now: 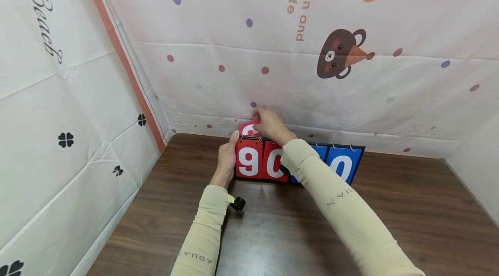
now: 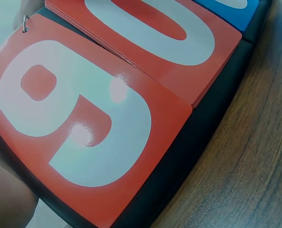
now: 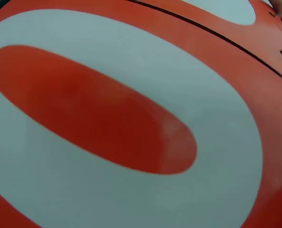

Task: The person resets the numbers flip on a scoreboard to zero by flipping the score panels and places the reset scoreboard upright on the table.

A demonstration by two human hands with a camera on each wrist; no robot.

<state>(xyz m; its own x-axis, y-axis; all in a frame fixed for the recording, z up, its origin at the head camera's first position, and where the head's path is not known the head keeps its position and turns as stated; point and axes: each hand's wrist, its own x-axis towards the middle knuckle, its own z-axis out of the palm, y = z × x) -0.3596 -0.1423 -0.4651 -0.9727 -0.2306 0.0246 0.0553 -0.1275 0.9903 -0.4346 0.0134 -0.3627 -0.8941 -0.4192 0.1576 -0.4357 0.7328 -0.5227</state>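
A flip scoreboard (image 2: 198, 137) with a black base stands at the back of the wooden table. My left hand (image 1: 226, 159) grips its left end, thumb up along the side edge. On the front, a red card with a 9 (image 1: 248, 161) hangs beside a red card with a 0 (image 3: 108, 128). Above the rings, my right hand (image 1: 271, 125) pinches a raised red number card (image 1: 246, 128), whose digit is partly covered. Blue cards (image 1: 342, 163) on the right half show a 0 at the end; my right forearm hides part of them.
Brown wooden table (image 1: 269, 232) spreads in front of the scoreboard. A printed cloth wall (image 1: 218, 89) rises close behind it, and another cloth (image 1: 89, 189) hangs at the left. A small black wrist camera (image 1: 238, 203) juts out from my left sleeve.
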